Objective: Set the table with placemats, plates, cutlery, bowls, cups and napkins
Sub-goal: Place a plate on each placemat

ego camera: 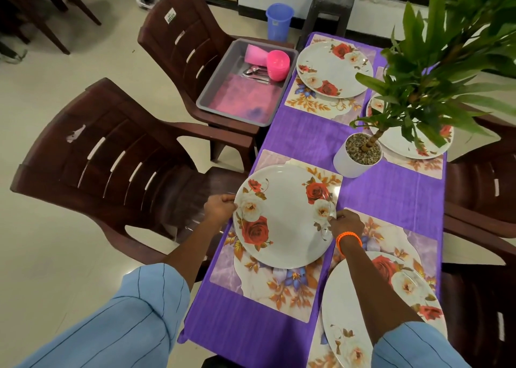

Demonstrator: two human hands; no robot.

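A flowered plate [284,217] in the middle of the frame is pinched at its edges by the left hand [220,207] and the right hand [347,223].

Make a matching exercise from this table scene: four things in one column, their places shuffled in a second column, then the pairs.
Things
1. white floral plate gripped by both hands
2. stack of pink plastic bowls
3. white pot of pebbles holding a green plant
4. blue plastic cup

Places
A. on the floor by the wall
B. on the purple tablecloth, between placemats
C. on a floral placemat
D. in the grey tray on a chair

Pairs: 1-C, 2-D, 3-B, 4-A
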